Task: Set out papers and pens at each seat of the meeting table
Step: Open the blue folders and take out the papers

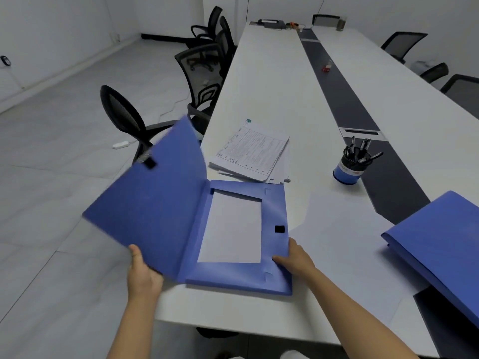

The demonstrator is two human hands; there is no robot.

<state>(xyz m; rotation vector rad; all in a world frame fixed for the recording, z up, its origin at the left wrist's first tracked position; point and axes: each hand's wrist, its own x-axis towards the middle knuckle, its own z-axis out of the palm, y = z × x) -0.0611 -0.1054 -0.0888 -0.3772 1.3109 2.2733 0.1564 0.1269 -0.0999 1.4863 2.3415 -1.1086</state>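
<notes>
Blue folder [228, 278] lies open at the near-left corner of the counter [272, 73]. Its base is flat and its cover [155, 203] is lifted out past the left edge.

- Left hand [142, 270]: grasps the cover's lower edge.
- Right hand [295, 257]: pinches the base at its near-right edge, thumb on top.
- White sheet [230, 229]: inside the base, framed by blue flaps.
- Clipped paper stack [251, 151]: just beyond the folder's far edge. I cannot tell whether they touch.
- Pen cup [347, 169]: right of the stack, beside the dark centre strip, with several pens in it.
- Second folder [440, 250]: closed, at the near-right edge, well apart.

My reading of the step: I am opening the folder to reach the paper. No seat shows paper or pen, so the task looks near its start.

Notes for doing it well:
- Hold the base down with the right hand while the cover swings, or the folder may skid toward the stack.
- The cover overhangs the left edge, so I would lower it gently and not drop it, because its weight could tip the base.
- Free the left hand only once the cover rests.
- The flaps overlap the sheet's edges, so I would slide it out from under them, not pull straight up, which risks a crease.
</notes>
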